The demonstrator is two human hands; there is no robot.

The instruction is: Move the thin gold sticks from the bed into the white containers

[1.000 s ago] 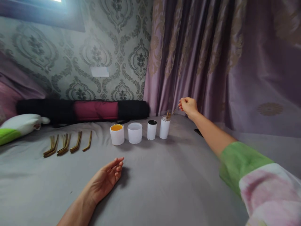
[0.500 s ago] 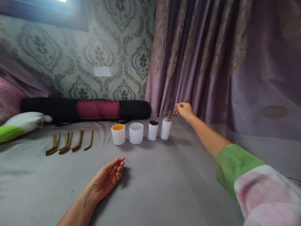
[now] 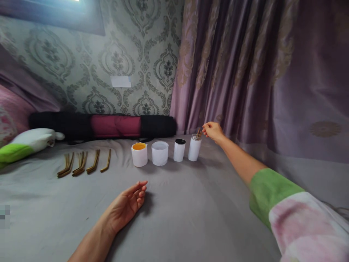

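Note:
My right hand (image 3: 213, 131) is beside the mouth of a tall white-wrapped jar (image 3: 193, 150), its thumb and fingers pinched together. Thin brown sticks (image 3: 199, 133) stick up out of that jar, close to the fingertips. Whatever the pinch may hold is too small to make out. My left hand (image 3: 127, 208) hovers or rests over the grey sheet, palm turned inward with fingers loosely curled and apart, holding nothing. Left of the tall jar stand a narrow white can with a dark inside (image 3: 179, 151), a wide white tub (image 3: 159, 154) and a white tub with an orange inside (image 3: 139, 156).
Several bent brown straw-like sticks (image 3: 92, 163) lie in small groups on the grey sheet (image 3: 191, 211) at the left. A long black and maroon bolster (image 3: 116, 126) lies along the wall. A white and green plush (image 3: 29, 143) is far left; a purple curtain (image 3: 231, 72) hangs behind.
The view has shifted slightly, so the containers and sticks appear a little further right. My right hand has come slightly closer to the tall jar. My left hand has hardly moved.

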